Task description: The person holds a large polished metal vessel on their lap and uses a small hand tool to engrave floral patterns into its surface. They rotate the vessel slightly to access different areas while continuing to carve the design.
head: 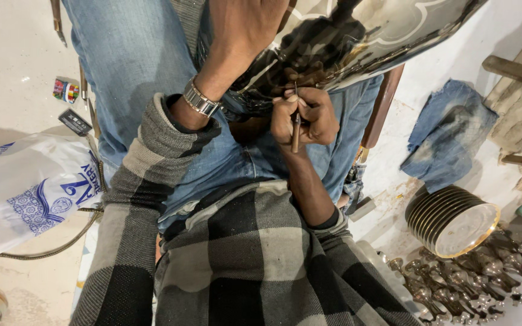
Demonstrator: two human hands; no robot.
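A large shiny metal vessel [388, 27] with an engraved pattern rests on my lap, over blue jeans. My left hand [246, 27], with a metal wristwatch [200, 99] on the wrist, lies flat on the vessel's upper left side and steadies it. My right hand [306, 118] is closed around a thin wooden-handled engraving tool [296, 124], whose tip touches the vessel's dark reflective surface near its lower edge. I wear a grey and black checked shirt.
A stack of gold-rimmed metal plates [451, 220] leans at the right, with several small metal goblets [472, 281] beside it. A blue cloth [448, 133] lies on the floor. A white plastic bag [28, 187] sits at the left, near small packets [66, 90].
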